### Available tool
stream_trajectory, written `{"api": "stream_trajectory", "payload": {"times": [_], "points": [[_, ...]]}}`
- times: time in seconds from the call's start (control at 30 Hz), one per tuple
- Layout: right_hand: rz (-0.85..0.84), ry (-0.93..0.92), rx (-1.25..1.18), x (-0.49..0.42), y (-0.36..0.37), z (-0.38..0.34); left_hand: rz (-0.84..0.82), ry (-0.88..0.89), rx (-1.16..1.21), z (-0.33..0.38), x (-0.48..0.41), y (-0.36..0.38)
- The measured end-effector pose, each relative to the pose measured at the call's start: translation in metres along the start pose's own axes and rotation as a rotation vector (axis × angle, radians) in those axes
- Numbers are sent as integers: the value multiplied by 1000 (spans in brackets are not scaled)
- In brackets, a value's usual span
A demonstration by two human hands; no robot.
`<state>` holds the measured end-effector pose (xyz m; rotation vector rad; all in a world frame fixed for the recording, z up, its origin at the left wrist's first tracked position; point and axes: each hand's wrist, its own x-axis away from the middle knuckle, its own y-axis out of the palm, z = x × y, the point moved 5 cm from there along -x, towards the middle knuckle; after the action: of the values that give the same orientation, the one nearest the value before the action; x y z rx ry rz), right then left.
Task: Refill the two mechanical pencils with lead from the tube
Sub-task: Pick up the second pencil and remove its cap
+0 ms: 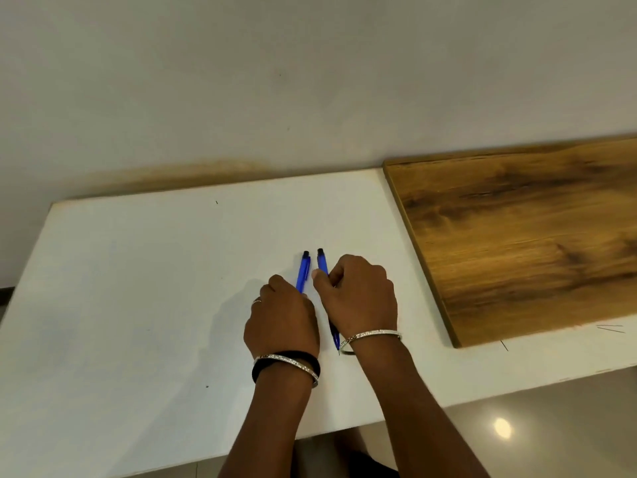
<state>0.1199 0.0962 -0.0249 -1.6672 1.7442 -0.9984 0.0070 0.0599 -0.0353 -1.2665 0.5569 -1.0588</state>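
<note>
Though half hidden, blue black-capped pencils (303,272) (322,264)

The left pencil (303,274), blue with a black cap, points its cap to 12 o'clock out of my left hand (281,322). Just beside it, my right hand (358,298) grips the matching right pencil (323,265), tip toward 6 o'clock.

The left pencil (303,272) and right pencil (322,262) are bright blue with black caps. The bench (138,288) is white. The board (517,236) shows brown wood grain with darker streaks. The bangles (375,334) are silver and the wrist band (262,369) is black.
</note>
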Motion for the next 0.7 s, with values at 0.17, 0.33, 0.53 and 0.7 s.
{"api": "stream_trajectory", "payload": {"times": [0.17,0.33,0.53,0.7], "points": [[-5,21,-1,-2,5,-2,155,61,51,-4,-8,-18],[-69,28,75,-2,17,-9,228,134,256,-5,-13,-33],[-77,15,158,-5,21,-13,192,151,448,-11,-16,-34],[-131,-19,227,-10,27,-19,161,249,468,-11,-13,-33]]}}
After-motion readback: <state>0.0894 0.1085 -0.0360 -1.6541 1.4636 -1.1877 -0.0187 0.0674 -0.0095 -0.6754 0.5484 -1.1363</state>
